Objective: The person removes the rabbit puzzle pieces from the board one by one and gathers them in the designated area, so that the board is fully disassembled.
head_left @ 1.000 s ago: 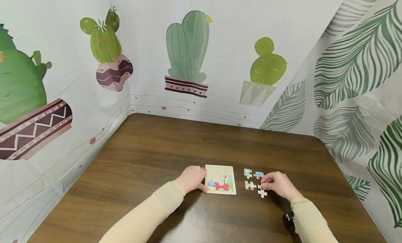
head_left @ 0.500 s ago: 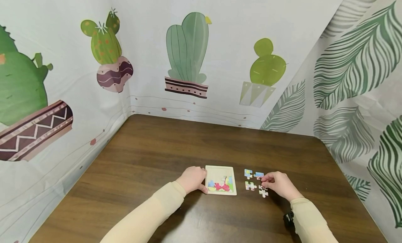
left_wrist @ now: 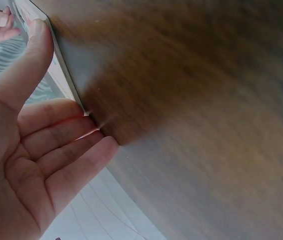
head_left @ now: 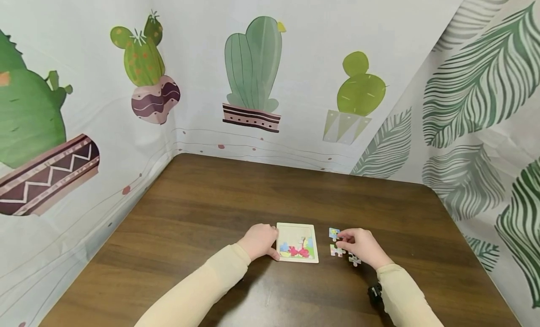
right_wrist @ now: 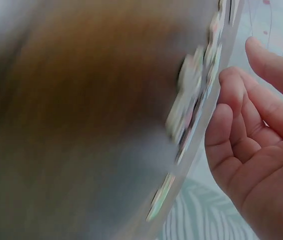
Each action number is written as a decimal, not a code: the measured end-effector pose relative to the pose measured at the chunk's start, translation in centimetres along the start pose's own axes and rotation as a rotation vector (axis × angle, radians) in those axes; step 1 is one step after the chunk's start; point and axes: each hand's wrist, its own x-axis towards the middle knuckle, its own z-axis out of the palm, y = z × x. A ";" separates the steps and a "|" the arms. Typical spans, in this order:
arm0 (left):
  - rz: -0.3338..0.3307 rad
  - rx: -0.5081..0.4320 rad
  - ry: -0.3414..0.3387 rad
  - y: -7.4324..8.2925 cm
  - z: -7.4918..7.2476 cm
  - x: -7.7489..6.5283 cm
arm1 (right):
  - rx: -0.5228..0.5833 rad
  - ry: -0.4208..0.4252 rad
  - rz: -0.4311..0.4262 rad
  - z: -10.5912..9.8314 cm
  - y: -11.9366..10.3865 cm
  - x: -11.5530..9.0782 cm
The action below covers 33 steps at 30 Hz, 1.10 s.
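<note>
A small jigsaw tray (head_left: 315, 245) with a pale wooden rim lies on the table, its lower part filled with a colourful picture. My left hand (head_left: 258, 242) rests against the tray's left edge, thumb near the closer corner. In the left wrist view, its fingers (left_wrist: 84, 160) look nearly straight. My right hand (head_left: 363, 245) hovers over the loose jigsaw pieces. Thumb and index finger stand apart in the right wrist view, with nothing seen between them. A blue piece (head_left: 333, 232), a pale piece (head_left: 335, 250) and another piece (head_left: 355, 260) show around the hand.
The brown wooden table (head_left: 236, 191) stretches behind and around the tray. A cloth backdrop (head_left: 303, 78) with printed cacti and leaves hangs at the back and sides. A dark device (head_left: 374, 295) sits at the right wrist.
My right hand has moved left from the right side of the pieces, now covering the upper right one. The lower right piece has shifted slightly right. The left hand stays at the tray.
</note>
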 end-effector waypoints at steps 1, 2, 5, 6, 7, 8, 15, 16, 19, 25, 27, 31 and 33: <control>-0.004 -0.001 -0.007 0.0 0.0 0.0 | -0.003 -0.001 -0.018 0.2 -0.2 0.2; -0.007 -0.002 -0.012 0.0 0.0 0.0 | -0.005 -0.003 -0.031 0.5 -0.4 0.3; -0.016 0.000 -0.021 0.0 0.0 0.1 | -0.023 -0.002 -0.059 1.1 -1.1 0.7; -0.019 0.001 -0.023 0.0 0.1 0.1 | -0.044 0.001 -0.071 1.3 -1.3 0.9; -0.022 0.004 -0.026 0.0 0.1 0.1 | -0.066 0.005 -0.078 1.5 -1.6 1.0; -0.025 0.007 -0.027 0.0 0.1 0.1 | -0.084 0.006 -0.083 1.6 -1.8 1.2; -0.026 0.010 -0.023 0.0 0.3 0.2 | -0.142 -0.004 -0.112 2.6 -3.7 2.0; -0.024 0.010 -0.021 0.0 0.3 0.2 | -0.153 -0.010 -0.114 2.7 -3.9 2.0; -0.023 0.008 -0.023 0.0 0.4 0.2 | -0.172 -0.023 -0.120 2.9 -4.4 2.2; -0.021 -0.001 -0.021 0.0 0.4 0.2 | -0.247 -0.002 -0.131 3.5 -5.1 2.2; -0.020 -0.003 -0.019 0.0 0.3 0.2 | -0.261 0.009 -0.134 3.6 -5.2 2.2; -0.023 -0.014 -0.023 0.0 0.1 0.2 | -0.245 0.005 -0.159 3.8 -5.6 2.1; -0.025 -0.014 -0.031 0.0 0.1 0.3 | -0.241 -0.001 -0.175 3.9 -5.8 2.1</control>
